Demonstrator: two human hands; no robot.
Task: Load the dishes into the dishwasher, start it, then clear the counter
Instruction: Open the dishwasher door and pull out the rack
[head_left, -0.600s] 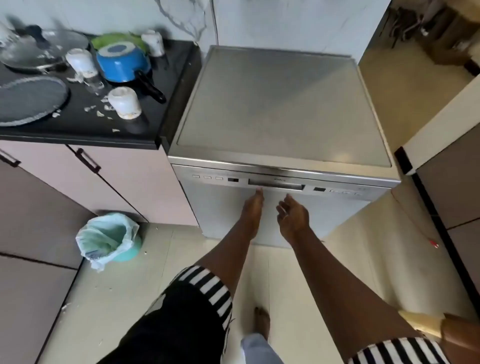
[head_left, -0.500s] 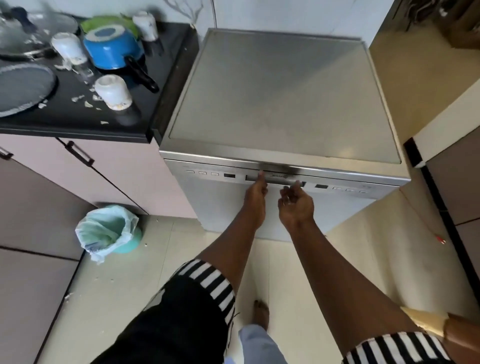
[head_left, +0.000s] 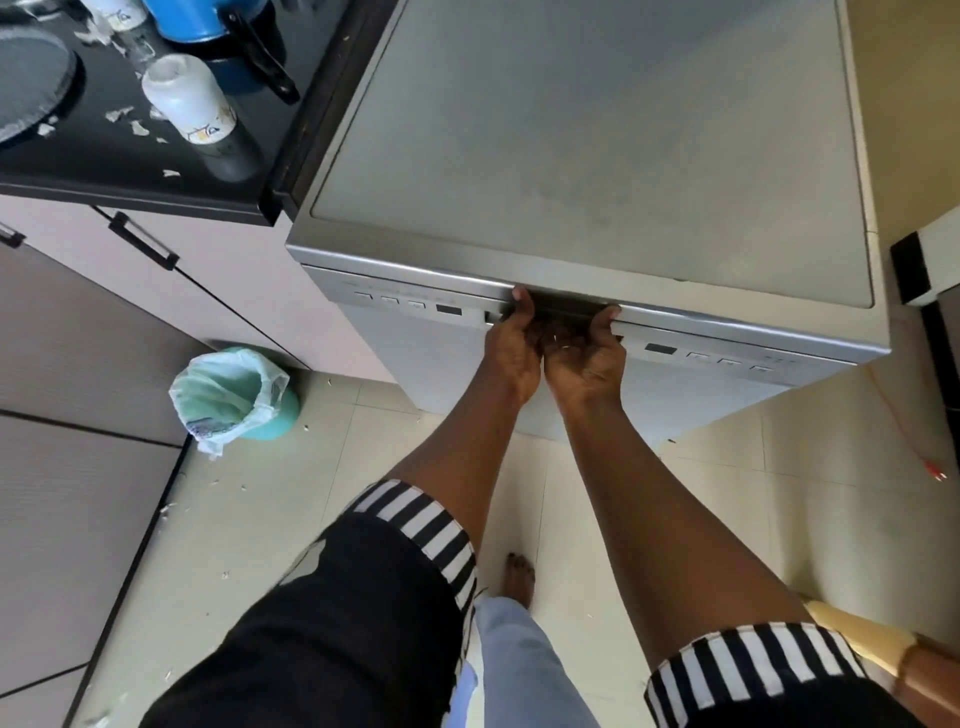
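1. Two bare hands, our left hand (head_left: 511, 345) and our right hand (head_left: 587, 353), meet side by side and touching at the front top edge of the silver freestanding dishwasher (head_left: 571, 156).
2. Both palms face up, and the fingers of each hand curl into the dark recessed door handle (head_left: 563, 307) in the middle of the dishwasher's control strip. The fingertips are hidden inside it, so we cannot tell whether they lie spread or pressed together.
3. Each thumb lies outside, at the lip just above that handle.
4. The dishwasher's door stands upright.
5. Dishes sit left of the dishwasher on the black stone counter (head_left: 130, 171), which butts against its side. An upturned white cup with a printed band (head_left: 189, 101) is nearest, a blue saucepan with a black handle (head_left: 192, 21) is behind it, and a round grey plate (head_left: 31, 78) is farther left.
6. Pale scraps (head_left: 119, 114) lie on the counter around the cup.
7. Low and left of the dishwasher, a teal bin lined with a pale green bag (head_left: 234, 395) stands on the cream tiled floor (head_left: 779, 493).
8. Our bare foot (head_left: 519, 577) rests on the tiles in front of the dishwasher.
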